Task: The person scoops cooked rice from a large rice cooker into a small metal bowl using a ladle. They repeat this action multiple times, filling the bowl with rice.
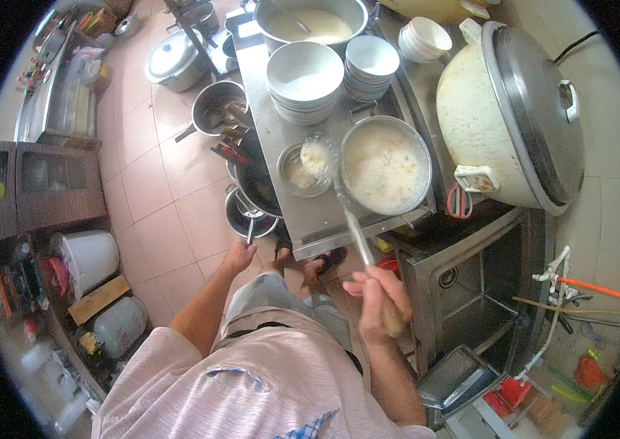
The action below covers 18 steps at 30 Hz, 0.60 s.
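Observation:
My right hand (381, 299) grips the long handle of a skimmer (362, 241). A pale, wet lump of food (315, 158) lies in its head, over a small metal bowl (305, 187) that holds similar food. Right beside the bowl stands a metal pot (425, 189) of whitish, porridge-like food. Low on the left, my left hand (240, 258) is closed around the handle of a metal ladle (252, 226). The ladle's head is inside a dark-looking pot (230, 222) below the counter's edge. Blur hides the fine detail of the skimmer's head.
On the steel counter (315, 219) stand stacked large white bowls (304, 77), smaller bowls (371, 63) and a big pot (362, 24) of pale liquid. A large lidded cooker (466, 120) and red-handled scissors (458, 202) are to the right, above a steel sink (474, 285). A wok (258, 175) sits left.

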Each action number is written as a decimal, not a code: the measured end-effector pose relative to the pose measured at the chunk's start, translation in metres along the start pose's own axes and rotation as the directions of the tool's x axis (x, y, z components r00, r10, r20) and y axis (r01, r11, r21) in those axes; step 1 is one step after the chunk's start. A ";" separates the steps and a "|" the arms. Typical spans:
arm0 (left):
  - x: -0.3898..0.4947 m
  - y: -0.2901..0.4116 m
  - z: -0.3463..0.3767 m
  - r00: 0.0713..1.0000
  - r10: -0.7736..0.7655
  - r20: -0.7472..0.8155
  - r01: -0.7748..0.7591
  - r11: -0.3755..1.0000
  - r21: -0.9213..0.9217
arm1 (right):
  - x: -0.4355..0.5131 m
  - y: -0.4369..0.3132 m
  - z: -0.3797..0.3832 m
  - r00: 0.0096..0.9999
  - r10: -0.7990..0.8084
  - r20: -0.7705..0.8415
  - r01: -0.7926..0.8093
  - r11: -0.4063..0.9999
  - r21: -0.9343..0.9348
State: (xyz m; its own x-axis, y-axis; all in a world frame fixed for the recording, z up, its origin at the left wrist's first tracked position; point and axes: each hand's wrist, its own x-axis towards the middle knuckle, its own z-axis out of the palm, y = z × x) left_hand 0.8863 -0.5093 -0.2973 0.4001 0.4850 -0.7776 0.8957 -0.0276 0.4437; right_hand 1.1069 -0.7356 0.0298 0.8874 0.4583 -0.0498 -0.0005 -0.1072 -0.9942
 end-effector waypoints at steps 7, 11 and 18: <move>-0.010 -0.002 -0.009 0.998 -0.007 -0.058 0.005 1.000 -0.024 | 0.016 0.040 0.016 0.854 -0.428 0.297 0.505 0.819 -0.272; -0.010 -0.006 -0.007 0.998 -0.064 -0.025 0.063 0.996 -0.061 | 0.016 0.037 0.014 0.802 -0.484 0.350 0.589 0.738 -0.330; -0.002 -0.018 0.007 0.999 0.018 -0.033 -0.020 0.998 -0.055 | 0.002 -0.003 0.004 0.997 0.025 -0.076 -0.026 1.000 -0.013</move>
State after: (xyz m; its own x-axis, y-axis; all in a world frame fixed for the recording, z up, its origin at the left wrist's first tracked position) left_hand 0.8710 -0.5158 -0.3072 0.4093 0.5134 -0.7542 0.8757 0.0111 0.4828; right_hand 1.1065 -0.7312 0.0326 0.9198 0.3866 -0.0675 -0.0177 -0.1308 -0.9912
